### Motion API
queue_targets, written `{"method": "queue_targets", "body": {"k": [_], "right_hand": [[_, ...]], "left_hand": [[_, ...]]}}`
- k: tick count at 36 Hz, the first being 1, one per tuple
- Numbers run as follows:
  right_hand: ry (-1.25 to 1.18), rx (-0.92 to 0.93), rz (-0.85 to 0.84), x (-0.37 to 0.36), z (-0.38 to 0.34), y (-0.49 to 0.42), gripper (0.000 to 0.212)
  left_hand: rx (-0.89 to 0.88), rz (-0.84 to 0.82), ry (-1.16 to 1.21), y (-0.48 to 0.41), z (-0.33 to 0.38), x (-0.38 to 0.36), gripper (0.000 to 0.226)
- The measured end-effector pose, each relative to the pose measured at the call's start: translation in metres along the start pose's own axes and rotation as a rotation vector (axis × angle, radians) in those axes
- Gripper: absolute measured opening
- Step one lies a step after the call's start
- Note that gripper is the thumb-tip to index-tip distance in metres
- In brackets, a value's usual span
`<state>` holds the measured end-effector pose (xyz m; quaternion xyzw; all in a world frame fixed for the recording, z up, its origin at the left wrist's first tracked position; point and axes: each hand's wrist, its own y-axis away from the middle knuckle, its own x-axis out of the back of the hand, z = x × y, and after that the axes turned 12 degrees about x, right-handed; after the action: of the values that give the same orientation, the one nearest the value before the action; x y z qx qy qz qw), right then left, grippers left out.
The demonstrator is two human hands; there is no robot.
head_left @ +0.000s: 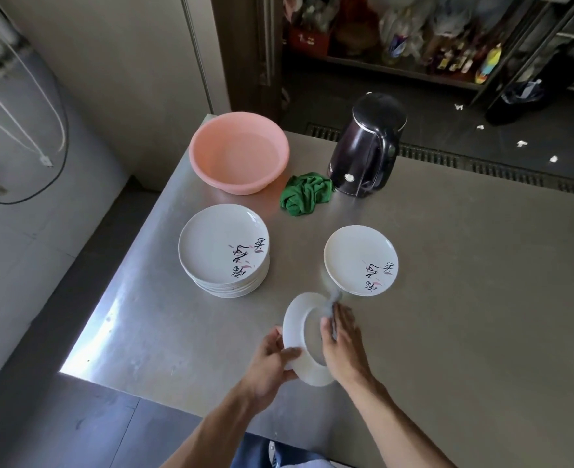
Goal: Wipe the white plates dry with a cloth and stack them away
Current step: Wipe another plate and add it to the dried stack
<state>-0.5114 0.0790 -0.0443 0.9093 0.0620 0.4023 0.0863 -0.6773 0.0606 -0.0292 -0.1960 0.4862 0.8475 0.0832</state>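
Inspector A: State of the hands?

Inspector B: The left hand (273, 356) grips the near rim of a round white ceramic plate (295, 336), thumb laid on its underside, plate tilted up on edge above the brushed steel table (464, 298). The right hand (341, 336) lies flat against the plate's far face, fingers extended, pressing a small grey cloth (333, 307) to it. The cloth is blurred; only a wisp shows above the fingertips.

Inspector A: Other plates?

Inspector B: Just beyond the right hand's fingertips, a short stack of white plates with black brush lettering (361, 260), lying flat, apart from the held plate. Beyond and outward of the left hand, a taller stack of the same lettered white plates (224, 249).

Inspector A: Remaining items?

Inspector B: Well beyond both hands: a crumpled green cloth (305, 194), between a pink plastic basin (240, 152) on the left-hand side and a black electric kettle (366, 145) on the right-hand side. The green cloth appears to touch the kettle's base; contact with the basin cannot be confirmed.
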Motion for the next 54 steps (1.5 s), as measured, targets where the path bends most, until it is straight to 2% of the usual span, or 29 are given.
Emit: {"method": "queue_targets", "body": {"k": [2, 5, 7, 9, 12, 13, 15, 19, 21, 24, 25, 26, 28, 31, 32, 34, 36, 38, 39, 42, 44, 46, 48, 51, 52, 54], "right_hand": [[-0.038, 0.089, -0.022, 0.002, -0.005, 0.002, 0.055], [-0.001, 0.473, -0.094, 0.002, -0.012, 0.014, 0.052], [0.055, 0.629, -0.134, 0.0, -0.009, 0.02, 0.052], [0.081, 0.607, -0.08, 0.001, -0.002, 0.018, 0.051], [0.032, 0.338, -0.031, 0.002, 0.007, 0.014, 0.056], [0.042, 0.31, -0.036, 0.001, 0.007, 0.015, 0.058], [0.087, 0.408, -0.034, -0.003, 0.005, 0.021, 0.058], [0.155, 0.729, -0.151, -0.001, 0.004, 0.032, 0.053], [0.158, 0.669, -0.101, 0.0, 0.007, 0.028, 0.051], [0.017, 0.24, 0.013, 0.001, 0.006, 0.016, 0.052], [-0.044, 0.142, 0.017, 0.002, 0.005, 0.012, 0.052], [-0.084, 0.126, 0.014, 0.003, 0.003, 0.009, 0.051], [-0.093, 0.285, -0.008, 0.003, -0.006, 0.011, 0.049], [0.026, 0.591, -0.117, -0.003, -0.009, 0.023, 0.05], [0.058, 0.629, -0.127, -0.005, -0.006, 0.024, 0.05], [0.061, 0.561, -0.045, -0.004, 0.002, 0.018, 0.048], [-0.021, 0.31, 0.047, 0.0, 0.01, 0.011, 0.046], [-0.095, 0.152, 0.035, 0.002, 0.013, 0.009, 0.045], [-0.09, 0.195, 0.024, 0.002, 0.011, 0.013, 0.047], [-0.037, 0.484, -0.047, -0.003, 0.004, 0.031, 0.051], [-0.003, 0.607, -0.115, -0.005, 0.002, 0.036, 0.051], [0.052, 0.667, -0.096, -0.008, 0.002, 0.036, 0.049], [0.036, 0.531, 0.001, -0.007, 0.004, 0.029, 0.048], [-0.153, 0.165, 0.077, -0.002, 0.001, 0.012, 0.049], [-0.208, 0.116, 0.073, 0.0, -0.001, 0.007, 0.049], [-0.227, 0.157, 0.064, 0.001, -0.008, 0.006, 0.046]], "left_hand": [[0.035, 0.007, -0.027, 0.0, 0.004, 0.003, 0.037], [0.047, -0.029, -0.143, 0.002, 0.011, 0.003, 0.043], [0.026, -0.062, -0.179, 0.005, 0.012, 0.004, 0.039], [0.032, -0.042, -0.156, 0.006, 0.011, 0.005, 0.034], [0.052, -0.011, -0.127, 0.007, 0.01, 0.006, 0.034], [0.053, -0.009, -0.13, 0.007, 0.01, 0.005, 0.034], [0.052, -0.012, -0.144, 0.007, 0.008, 0.003, 0.034], [0.024, -0.019, -0.163, 0.008, 0.005, 0.001, 0.034], [-0.006, -0.035, -0.152, 0.007, 0.001, 0.001, 0.032], [-0.038, -0.02, -0.052, 0.004, -0.006, 0.0, 0.032], [-0.037, -0.004, -0.023, 0.002, -0.008, 0.0, 0.03], [-0.03, 0.01, -0.01, 0.0, -0.008, 0.0, 0.025], [-0.014, 0.017, -0.025, -0.001, -0.006, 0.0, 0.022], [-0.03, -0.067, -0.155, 0.004, 0.003, -0.001, 0.027], [-0.03, -0.085, -0.192, 0.007, 0.004, -0.001, 0.03], [-0.016, -0.074, -0.215, 0.009, 0.004, 0.002, 0.034], [-0.005, -0.06, -0.193, 0.01, 0.004, 0.004, 0.039], [-0.001, -0.053, -0.188, 0.01, 0.005, 0.003, 0.041], [0.005, -0.046, -0.19, 0.01, 0.005, 0.002, 0.042], [0.002, -0.048, -0.208, 0.01, 0.005, 0.001, 0.037], [-0.02, -0.059, -0.231, 0.01, 0.005, 0.002, 0.032], [-0.047, -0.072, -0.241, 0.011, 0.006, 0.001, 0.029], [-0.065, -0.082, -0.206, 0.011, 0.004, -0.001, 0.035], [-0.07, -0.065, -0.072, 0.008, -0.003, 0.0, 0.045], [-0.065, -0.053, -0.031, 0.006, -0.005, 0.001, 0.046], [-0.04, -0.026, 0.008, 0.003, -0.005, 0.003, 0.045]]}}
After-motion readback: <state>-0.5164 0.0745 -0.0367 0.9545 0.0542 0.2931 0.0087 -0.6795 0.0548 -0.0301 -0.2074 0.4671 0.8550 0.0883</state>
